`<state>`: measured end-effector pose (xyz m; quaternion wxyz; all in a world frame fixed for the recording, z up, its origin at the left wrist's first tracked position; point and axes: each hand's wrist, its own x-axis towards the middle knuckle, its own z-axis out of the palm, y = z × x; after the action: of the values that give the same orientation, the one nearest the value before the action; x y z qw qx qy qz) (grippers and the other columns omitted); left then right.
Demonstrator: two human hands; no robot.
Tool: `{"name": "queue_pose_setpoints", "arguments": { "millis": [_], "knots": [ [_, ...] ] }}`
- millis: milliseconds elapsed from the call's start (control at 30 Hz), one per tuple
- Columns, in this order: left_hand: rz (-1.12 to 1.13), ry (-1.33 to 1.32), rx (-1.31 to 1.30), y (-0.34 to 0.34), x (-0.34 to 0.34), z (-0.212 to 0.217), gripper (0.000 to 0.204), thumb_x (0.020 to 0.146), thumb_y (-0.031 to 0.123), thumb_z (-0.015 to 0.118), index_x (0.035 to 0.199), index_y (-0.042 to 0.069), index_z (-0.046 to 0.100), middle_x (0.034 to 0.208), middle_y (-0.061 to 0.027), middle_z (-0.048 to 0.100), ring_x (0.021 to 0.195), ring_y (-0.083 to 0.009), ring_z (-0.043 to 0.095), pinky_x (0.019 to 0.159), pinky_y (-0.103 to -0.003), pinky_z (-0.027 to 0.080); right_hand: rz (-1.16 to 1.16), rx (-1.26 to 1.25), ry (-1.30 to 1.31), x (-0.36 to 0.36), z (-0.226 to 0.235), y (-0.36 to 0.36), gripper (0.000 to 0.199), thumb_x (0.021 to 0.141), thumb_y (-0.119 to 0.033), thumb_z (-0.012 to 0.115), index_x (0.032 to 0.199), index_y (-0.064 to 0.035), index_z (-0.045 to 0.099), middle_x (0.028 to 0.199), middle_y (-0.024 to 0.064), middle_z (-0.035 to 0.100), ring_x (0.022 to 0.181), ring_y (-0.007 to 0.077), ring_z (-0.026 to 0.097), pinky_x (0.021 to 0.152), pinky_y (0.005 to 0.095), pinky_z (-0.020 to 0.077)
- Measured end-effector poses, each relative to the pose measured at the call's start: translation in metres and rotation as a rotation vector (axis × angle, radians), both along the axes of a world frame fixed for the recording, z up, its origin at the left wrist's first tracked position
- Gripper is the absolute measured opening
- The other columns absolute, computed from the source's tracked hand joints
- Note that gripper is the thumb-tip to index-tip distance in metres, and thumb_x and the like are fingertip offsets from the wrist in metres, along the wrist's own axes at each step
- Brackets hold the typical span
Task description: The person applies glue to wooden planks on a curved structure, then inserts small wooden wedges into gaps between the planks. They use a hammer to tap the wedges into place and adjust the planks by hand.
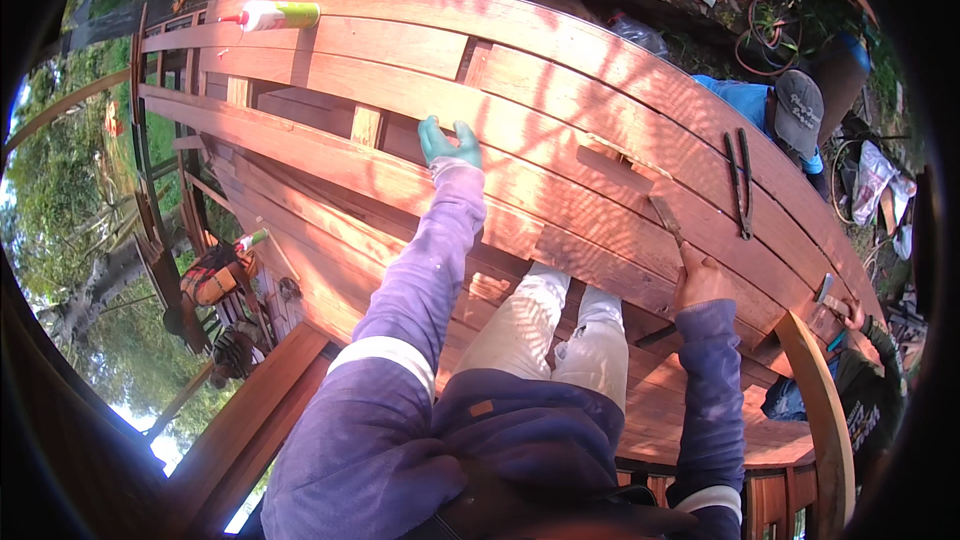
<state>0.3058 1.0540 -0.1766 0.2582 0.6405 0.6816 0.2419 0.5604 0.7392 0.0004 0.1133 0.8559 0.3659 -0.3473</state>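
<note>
My left hand (452, 146), in a green glove, reaches out over the curved surface of reddish wooden planks (370, 70). Its thumb and fingers are apart with nothing between them, close to a long gap between two boards. Further right, my right hand (703, 280) is bare and closed around a narrow brown tool (666, 217) with a flat end. The tool points away from me over the boards; its handle is mostly hidden in my fist, and its exact kind is unclear.
A white and yellow-green sealant tube (282, 16) with a red nozzle lies far left. Long-handled dark pincers (741, 185) rest at right. One co-worker in a grey cap (798, 105) is beyond the edge; another person's hand (852, 314) holds a hammer (826, 292). Short wood blocks (366, 125) sit in the gap.
</note>
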Motion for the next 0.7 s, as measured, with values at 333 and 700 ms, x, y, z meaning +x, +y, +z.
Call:
{"name": "queue_pose_setpoints", "arguments": {
  "millis": [333, 700],
  "knots": [
    [0.991, 0.012, -0.417, 0.117, 0.034, -0.026, 0.077, 0.092, 0.063, 0.05, 0.131, -0.003, 0.053, 0.11, -0.0334, 0.069, 0.104, -0.0512, 0.068, 0.084, -0.061, 0.055, 0.163, -0.119, -0.084, -0.011, -0.004, 0.028, 0.04, 0.093, -0.018, 0.058, 0.132, -0.0153, 0.064, 0.094, 0.0206, 0.068, 0.074, 0.0396, 0.071, 0.064, 0.0519, 0.0579],
    [1.061, 0.069, -0.484, 0.121, 0.047, -0.022, 0.078, 0.091, 0.067, 0.047, 0.136, 0.004, 0.055, 0.121, -0.03, 0.067, 0.112, -0.0466, 0.066, 0.092, -0.058, 0.051, -0.016, -0.206, -0.034, -0.008, 0.012, 0.066, 0.034, 0.092, -0.014, 0.053, 0.124, -0.0155, 0.066, 0.097, 0.02, 0.07, 0.085, 0.041, 0.071, 0.075, 0.0503, 0.0578]
  ]
}}
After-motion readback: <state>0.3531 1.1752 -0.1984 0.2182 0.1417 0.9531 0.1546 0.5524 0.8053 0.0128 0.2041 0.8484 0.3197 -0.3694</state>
